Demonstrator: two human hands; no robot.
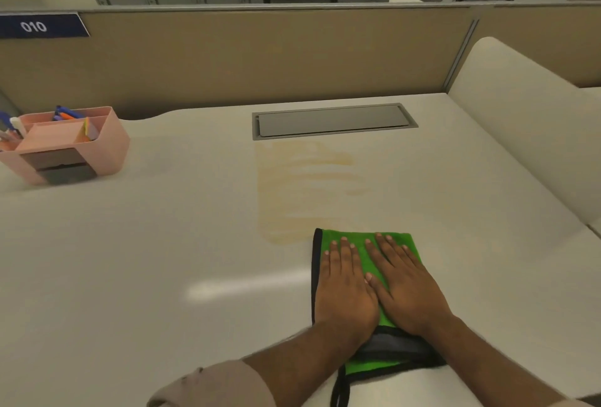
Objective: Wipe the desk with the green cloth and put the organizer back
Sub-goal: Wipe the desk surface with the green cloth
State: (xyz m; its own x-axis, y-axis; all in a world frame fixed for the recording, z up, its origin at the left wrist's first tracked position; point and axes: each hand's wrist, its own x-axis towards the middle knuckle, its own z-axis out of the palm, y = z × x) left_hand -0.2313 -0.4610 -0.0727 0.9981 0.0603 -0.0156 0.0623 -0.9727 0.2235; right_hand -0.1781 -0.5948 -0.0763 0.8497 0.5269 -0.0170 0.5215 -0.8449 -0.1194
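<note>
A green cloth (369,263) with a black border lies flat on the white desk (162,244), near its front edge. Both hands press on it side by side, palms down, fingers stretched forward: my left hand (344,286) on the cloth's left half, my right hand (406,286) on its right half. Just beyond the cloth a pale brownish smear (302,185) spreads over the desk toward the back. The pink organizer (65,143), holding pens and small items, stands at the desk's far left.
A grey metal cable hatch (331,120) is set flush into the desk behind the smear. A tan partition (260,58) with a blue "010" label (35,26) closes the back. A white rounded divider (527,133) bounds the right side.
</note>
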